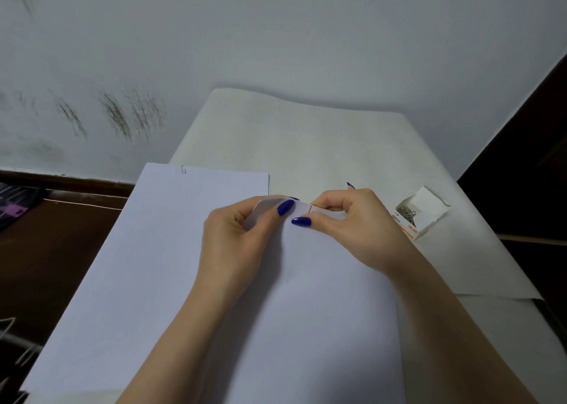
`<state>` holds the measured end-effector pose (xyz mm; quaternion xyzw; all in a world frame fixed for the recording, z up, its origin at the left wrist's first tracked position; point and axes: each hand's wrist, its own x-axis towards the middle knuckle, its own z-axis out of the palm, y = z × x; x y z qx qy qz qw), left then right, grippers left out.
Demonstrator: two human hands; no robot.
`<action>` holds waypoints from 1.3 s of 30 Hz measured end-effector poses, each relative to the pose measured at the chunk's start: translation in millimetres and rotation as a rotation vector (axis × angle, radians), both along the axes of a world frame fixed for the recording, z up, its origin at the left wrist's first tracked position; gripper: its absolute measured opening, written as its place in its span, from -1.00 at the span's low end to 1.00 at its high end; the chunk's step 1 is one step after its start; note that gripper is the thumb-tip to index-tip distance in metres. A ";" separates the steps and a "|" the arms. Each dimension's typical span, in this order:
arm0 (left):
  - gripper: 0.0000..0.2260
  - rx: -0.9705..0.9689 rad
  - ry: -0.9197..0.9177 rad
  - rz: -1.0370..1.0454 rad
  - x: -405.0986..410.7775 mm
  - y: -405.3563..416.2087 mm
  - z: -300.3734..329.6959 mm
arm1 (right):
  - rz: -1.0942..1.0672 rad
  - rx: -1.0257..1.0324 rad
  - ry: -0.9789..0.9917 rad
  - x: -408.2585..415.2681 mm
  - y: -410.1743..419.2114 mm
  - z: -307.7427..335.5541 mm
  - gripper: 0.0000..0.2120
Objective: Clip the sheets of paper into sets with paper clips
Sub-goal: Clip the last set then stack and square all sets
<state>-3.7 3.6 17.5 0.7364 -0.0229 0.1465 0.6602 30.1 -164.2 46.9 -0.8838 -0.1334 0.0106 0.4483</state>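
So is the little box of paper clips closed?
No, the box of paper clips lies open on the table's right side, with silver clips showing inside it.

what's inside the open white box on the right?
The paper clip box holds a heap of metal paper clips, visible through its torn-open top. How deep the heap goes is hidden by the box walls.

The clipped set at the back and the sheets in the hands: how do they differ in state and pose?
The clipped set lies flat and untouched, while the held sheets have their far edge lifted and bent. The clipped set already carries a paper clip on its far edge; on the held sheets the right hand pinches one at the edge and the left hand grips beside it. Both are plain white paper.
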 end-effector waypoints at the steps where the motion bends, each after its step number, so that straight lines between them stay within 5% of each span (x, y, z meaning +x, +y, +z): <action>1: -0.91 0.003 0.000 -0.003 -0.1 0.0 -0.3 | 0.005 -0.003 0.015 -0.1 -0.7 0.2 -0.74; 13: -0.91 0.060 -0.012 0.034 3.3 1.9 -1.3 | -0.004 -0.130 0.073 -1.5 -2.8 0.1 -0.62; 20: -0.76 -0.030 0.007 0.169 9.1 19.7 0.4 | -0.191 -0.119 0.015 5.3 -33.2 1.4 -0.20; 24: -0.55 -0.037 0.040 0.281 12.5 31.2 -1.9 | -0.189 0.182 0.132 5.3 -49.0 -1.1 -0.54; 26: -0.59 -0.047 0.033 0.309 12.8 34.0 -2.6 | -0.149 0.098 0.195 5.5 -53.3 -3.5 -0.72; 30: -0.57 -0.119 0.009 0.397 15.1 43.5 -5.3 | 0.027 -0.159 0.408 2.2 -62.3 -5.8 -0.53; 33: -0.54 -0.157 -0.019 0.468 16.1 50.3 -7.3 | 0.160 -0.194 0.524 -3.1 -62.7 -7.7 -0.62; 37: -0.79 -0.104 -0.058 0.550 16.8 50.2 -3.6 | 0.063 -0.106 0.421 -0.7 -55.0 -12.4 -0.57; 39: -0.66 -0.067 -0.067 0.570 17.3 50.1 -2.3 | -0.010 -0.059 0.349 0.8 -47.3 -16.1 -0.54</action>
